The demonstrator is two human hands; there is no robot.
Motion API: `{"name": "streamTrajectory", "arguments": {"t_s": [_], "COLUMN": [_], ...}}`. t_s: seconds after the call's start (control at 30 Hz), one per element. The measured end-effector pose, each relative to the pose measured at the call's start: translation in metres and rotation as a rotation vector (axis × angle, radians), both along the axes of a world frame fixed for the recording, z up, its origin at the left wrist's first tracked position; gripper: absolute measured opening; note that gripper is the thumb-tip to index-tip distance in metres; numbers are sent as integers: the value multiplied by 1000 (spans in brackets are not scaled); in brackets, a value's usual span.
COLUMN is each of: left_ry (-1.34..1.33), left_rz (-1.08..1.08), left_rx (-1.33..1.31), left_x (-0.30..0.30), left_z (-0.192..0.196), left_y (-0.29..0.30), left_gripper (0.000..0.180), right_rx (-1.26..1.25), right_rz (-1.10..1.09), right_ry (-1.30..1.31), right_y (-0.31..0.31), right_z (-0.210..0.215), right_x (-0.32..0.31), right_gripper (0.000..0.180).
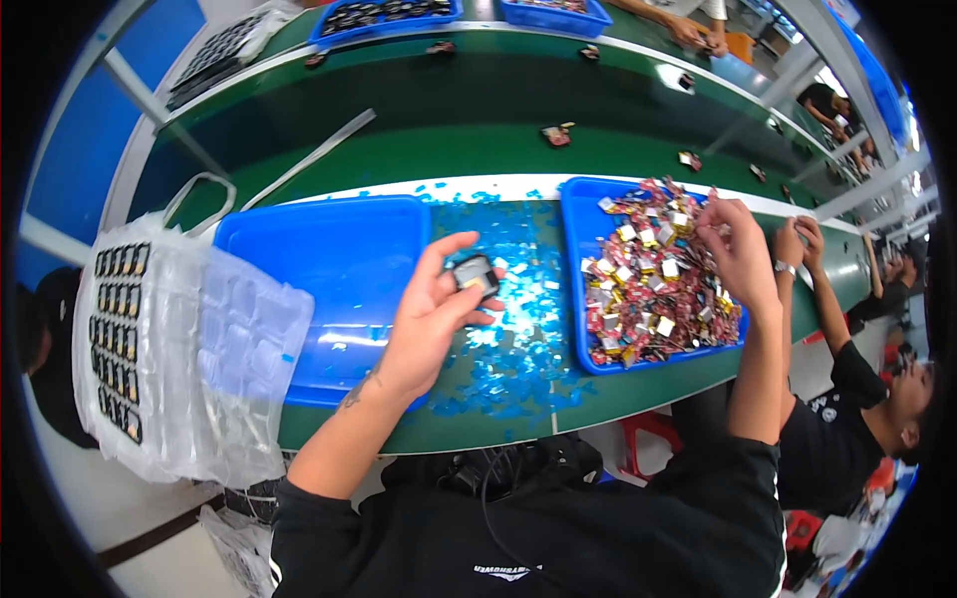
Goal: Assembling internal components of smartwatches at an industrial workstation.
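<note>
My left hand (426,321) is closed around a small black casing (473,273) with a pale patch, held above the bench between two blue trays. My right hand (736,244) is over the far right side of the right-hand blue tray (575,299), its thumb and fingers pinched together. What the fingertips hold, if anything, is too small to make out. Heaped in that tray are small silver battery-like cells (665,326) with red wires and yellow edges. Scattered blue film pieces (523,299) cover the bench beneath my left hand.
Left of my left hand lies a second blue tray (329,254). Clear plastic trays (184,349) with rows of black casings stand at the far left. Beyond the white ledge, a green belt (459,120) carries scattered small parts. A co-worker's hands (800,242) are close on the right.
</note>
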State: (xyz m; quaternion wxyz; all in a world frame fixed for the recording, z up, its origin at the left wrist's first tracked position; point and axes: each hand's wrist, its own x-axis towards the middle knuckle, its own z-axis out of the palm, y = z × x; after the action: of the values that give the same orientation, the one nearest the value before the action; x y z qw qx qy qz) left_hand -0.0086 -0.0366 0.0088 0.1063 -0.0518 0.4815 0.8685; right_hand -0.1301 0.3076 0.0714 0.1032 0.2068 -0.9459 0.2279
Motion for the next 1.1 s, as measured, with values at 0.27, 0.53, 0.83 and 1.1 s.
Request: {"name": "streamTrajectory", "arguments": {"t_s": [0.27,0.53,0.83,1.1], "left_ry": [181,511,495,575], "left_rz": [-17,-30,73,-55], "left_rx": [-331,-665,-689,-779], "left_x": [4,9,15,22], "left_z": [-4,10,1,3], "left_y": [-2,17,13,18], "left_gripper": [26,42,13,11], "right_rx": [-149,-649,-874,-642], "right_rz": [83,297,339,367], "right_ry": [-377,-963,-918,-625], "right_y": [-32,-96,-128,-132], "right_z": [22,6,-20,-17], "right_x": [40,61,83,89], "right_gripper": [10,12,11,9]}}
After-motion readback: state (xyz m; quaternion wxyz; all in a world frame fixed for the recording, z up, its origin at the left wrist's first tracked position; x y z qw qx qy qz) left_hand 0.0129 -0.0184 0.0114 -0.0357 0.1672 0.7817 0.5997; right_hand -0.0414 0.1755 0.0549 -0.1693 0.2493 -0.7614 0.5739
